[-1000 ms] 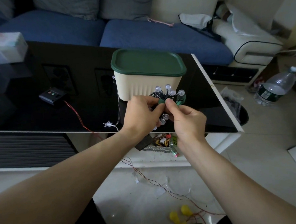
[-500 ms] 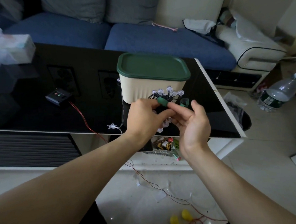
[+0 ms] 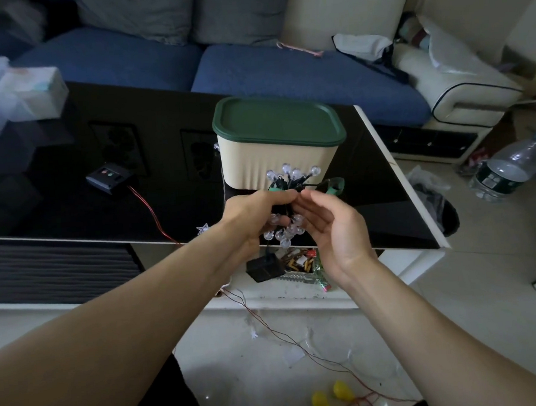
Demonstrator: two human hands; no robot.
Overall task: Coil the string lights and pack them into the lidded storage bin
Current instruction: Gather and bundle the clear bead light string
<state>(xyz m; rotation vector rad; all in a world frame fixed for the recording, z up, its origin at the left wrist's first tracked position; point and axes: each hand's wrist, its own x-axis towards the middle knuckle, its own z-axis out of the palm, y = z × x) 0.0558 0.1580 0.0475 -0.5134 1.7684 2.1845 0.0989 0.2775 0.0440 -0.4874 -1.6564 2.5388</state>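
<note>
Clear round bulbs on dark wire made up the string lights, which were gathered in a bundle held just above the near edge of the black glass table, directly in front of the storage bin. The left hand gripped the bundle, its fingers curled round the middle; one cluster of bulbs stood above the fist and another hung below it. The right hand was beside the bundle with palm turned up and fingers straight and relaxed, fingertips at or near the wire; actual contact could not be determined. A green loop of the wire projected to the right, past the bin's lower corner. A small black box hung by a short lead beneath the bundle.

The bin was cream-sided and stood on the table with its green lid seated on top. None of the held lights were inside it.

Further left on the table lay a black controller with a red wire running off the near edge. A star-shaped light lay at that edge. On the floor were thin wire and yellow bulbs. A plastic bottle lay on the floor at right, and a blue sofa stood behind the table.
</note>
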